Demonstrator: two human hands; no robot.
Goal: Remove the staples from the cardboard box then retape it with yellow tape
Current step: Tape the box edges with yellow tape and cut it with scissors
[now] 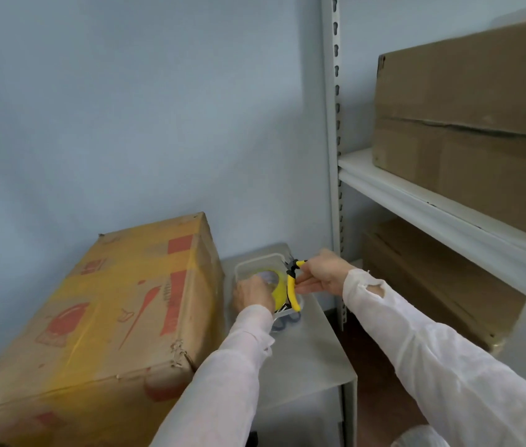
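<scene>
While the right hand (323, 275) pinches the yellow-handled pliers (292, 285) by their handles just above the clear tub (255, 261), the left hand (252, 293) lies on the yellow tape roll (277, 295) inside that tub; whether it actually grips the roll I cannot tell. Cardboard box (100, 311) sits just left of the tub. Judgement: pliers light, stiff, with non-slip sleeves, so hold both handles. Box corners look worn and soft, so steady it on a flat face.
</scene>
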